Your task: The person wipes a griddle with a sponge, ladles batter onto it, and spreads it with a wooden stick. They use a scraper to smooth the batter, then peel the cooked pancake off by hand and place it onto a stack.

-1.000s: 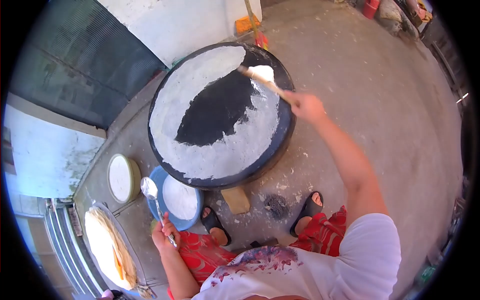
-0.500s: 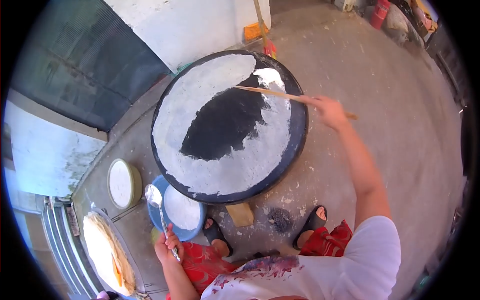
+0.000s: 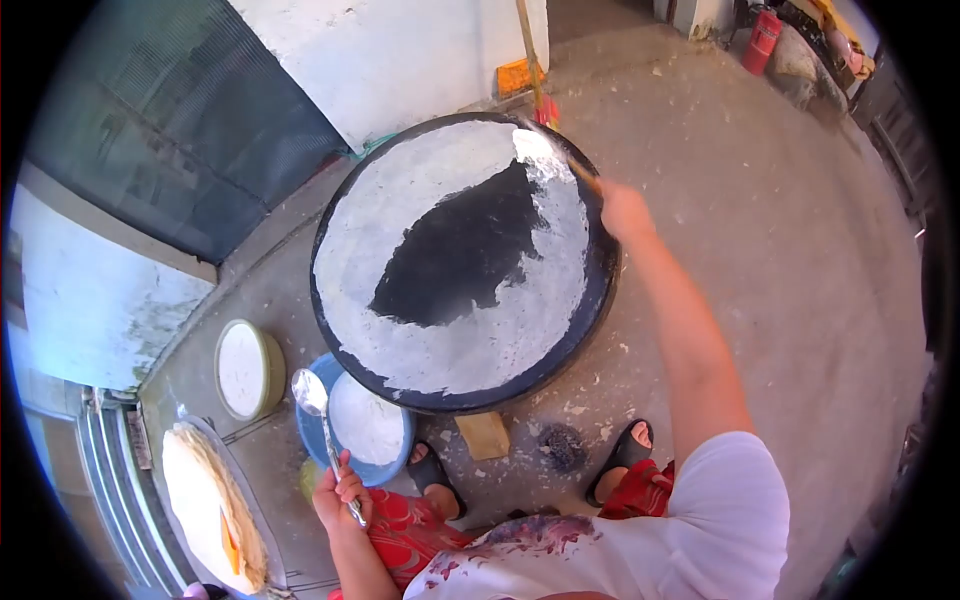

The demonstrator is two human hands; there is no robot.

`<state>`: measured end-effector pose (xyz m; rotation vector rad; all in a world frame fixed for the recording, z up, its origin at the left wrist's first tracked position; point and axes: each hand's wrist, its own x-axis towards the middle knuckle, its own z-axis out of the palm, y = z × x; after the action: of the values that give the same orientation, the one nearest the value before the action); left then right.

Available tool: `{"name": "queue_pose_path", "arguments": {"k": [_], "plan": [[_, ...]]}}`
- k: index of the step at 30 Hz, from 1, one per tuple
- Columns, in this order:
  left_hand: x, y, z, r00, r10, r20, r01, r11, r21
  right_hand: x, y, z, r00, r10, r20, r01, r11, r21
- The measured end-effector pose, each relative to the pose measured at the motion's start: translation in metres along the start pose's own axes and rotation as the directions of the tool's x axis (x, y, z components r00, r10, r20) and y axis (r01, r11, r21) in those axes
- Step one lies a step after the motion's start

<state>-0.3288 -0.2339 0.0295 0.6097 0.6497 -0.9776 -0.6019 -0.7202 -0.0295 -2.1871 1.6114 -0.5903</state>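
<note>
My right hand (image 3: 626,212) is closed on a wooden spreader (image 3: 584,172) at the upper right edge of a large round black griddle (image 3: 608,262). The spreader's far end meets a bright, wet patch of white batter (image 3: 540,152). A ring of thin white batter (image 3: 440,360) covers much of the griddle around a bare black middle. At the lower left, my left hand (image 3: 343,494) grips a metal ladle (image 3: 328,436), its bowl above the rim of a blue basin (image 3: 316,440) of white batter.
A tub of white liquid (image 3: 242,368) stands left of the basin. Below it lies a stack of thin flatbreads (image 3: 205,500) on a tray. A wooden block (image 3: 483,435) sits under the griddle's near edge. Behind are a broom (image 3: 531,50) and a red extinguisher (image 3: 762,42).
My right hand has moved up and slightly left, and the spreader has swung from lying across the griddle to its upper right edge. Batter now joins across the top gap. The left hand still holds the ladle.
</note>
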Motion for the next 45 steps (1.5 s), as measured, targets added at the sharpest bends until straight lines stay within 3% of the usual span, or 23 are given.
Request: {"name": "queue_pose_path", "arguments": {"k": [2,4,5,7,11,13,14,16,17,19,21,23,24,26,27,29,32,33,35,37,39,43,45], "plan": [[-0.002,0.000,-0.002,1.000,0.008,-0.004,-0.008,1.000,0.008,-0.020,0.006,-0.007,0.999,-0.033,0.042,0.034,0.999,-0.012],[-0.004,0.000,0.002,0.999,0.021,-0.029,-0.020,0.999,0.033,-0.032,0.003,-0.023,0.944,0.170,0.284,-0.275,0.880,0.387],[-0.004,0.002,0.000,1.000,0.017,-0.023,-0.017,0.999,0.034,-0.030,0.010,-0.017,0.946,0.171,0.277,-0.272,0.881,0.387],[-0.003,0.006,-0.006,0.999,-0.012,0.035,0.011,0.999,0.053,-0.023,0.029,0.013,0.985,0.171,0.001,-0.168,0.965,0.203],[-0.010,0.007,-0.007,1.000,-0.021,0.007,0.020,0.998,0.057,-0.034,-0.003,0.031,0.986,0.103,0.132,-0.141,0.936,0.321],[-0.011,0.010,-0.013,0.998,-0.044,0.055,0.041,0.998,0.045,-0.028,0.000,0.031,0.953,0.233,0.191,-0.298,0.826,0.479],[-0.011,0.010,-0.015,0.997,-0.039,0.060,0.037,0.999,0.038,-0.027,-0.002,0.038,0.956,0.224,0.190,-0.289,0.829,0.479],[-0.014,0.013,-0.019,0.994,-0.061,0.085,0.059,0.998,0.029,-0.035,-0.014,0.048,0.992,0.078,0.103,-0.113,0.911,0.397],[-0.015,0.014,-0.021,0.995,-0.058,0.084,0.057,0.998,0.024,-0.040,-0.019,0.053,0.992,0.074,0.106,-0.110,0.912,0.396],[-0.016,0.016,-0.023,0.996,-0.048,0.080,0.048,0.999,-0.002,-0.063,-0.059,0.032,0.965,0.107,0.240,-0.162,0.962,0.222],[-0.018,0.019,-0.023,0.995,-0.054,0.082,0.055,0.998,-0.010,-0.078,-0.063,0.013,0.969,0.069,0.239,-0.109,0.982,0.155],[-0.020,0.022,-0.027,0.995,-0.065,0.078,0.067,0.998,-0.018,-0.091,-0.050,-0.007,0.961,0.247,0.127,-0.254,0.966,0.048],[-0.020,0.023,-0.029,0.994,-0.064,0.089,0.066,0.998,-0.011,-0.094,-0.038,-0.006,0.962,0.243,0.126,-0.250,0.967,0.042],[-0.022,0.028,-0.033,0.993,-0.065,0.100,0.065,0.998,0.000,-0.099,-0.015,0.010,0.914,0.406,0.002,-0.403,0.905,0.138],[-0.020,0.029,-0.034,0.992,-0.064,0.111,0.064,0.998,0.001,-0.099,-0.018,0.022,0.915,0.404,-0.002,-0.400,0.906,0.136],[-0.020,0.030,-0.038,0.991,-0.063,0.120,0.064,0.998,-0.001,-0.103,-0.038,0.047,0.965,0.195,0.177,-0.232,0.948,0.219],[-0.022,0.032,-0.032,0.991,-0.049,0.121,0.052,0.998,-0.025,-0.110,-0.089,0.039,0.968,0.106,0.229,-0.145,0.976,0.160],[-0.023,0.033,-0.034,0.990,-0.061,0.126,0.063,0.998,-0.015,-0.111,-0.097,0.034,0.968,0.097,0.232,-0.138,0.977,0.164],[-0.025,0.031,-0.035,0.989,-0.063,0.134,0.066,0.998,-0.020,-0.105,-0.105,0.023,0.951,0.270,0.148,-0.294,0.941,0.170],[-0.029,0.031,-0.036,0.991,-0.051,0.121,0.049,0.999,0.020,-0.097,-0.095,0.057,0.954,0.270,0.134,-0.292,0.936,0.197],[-0.028,0.033,-0.039,0.990,-0.053,0.132,0.053,0.999,0.009,-0.099,-0.101,0.067,0.982,0.030,0.188,-0.062,0.984,0.165],[-0.030,0.038,-0.042,0.987,-0.046,0.154,0.048,0.999,-0.010,-0.124,-0.105,0.030,0.958,-0.051,0.282,0.008,0.988,0.151],[-0.031,0.038,-0.042,0.987,-0.042,0.158,0.044,0.999,-0.007,-0.138,-0.099,0.018,0.968,0.241,0.068,-0.247,0.965,0.089]]}}
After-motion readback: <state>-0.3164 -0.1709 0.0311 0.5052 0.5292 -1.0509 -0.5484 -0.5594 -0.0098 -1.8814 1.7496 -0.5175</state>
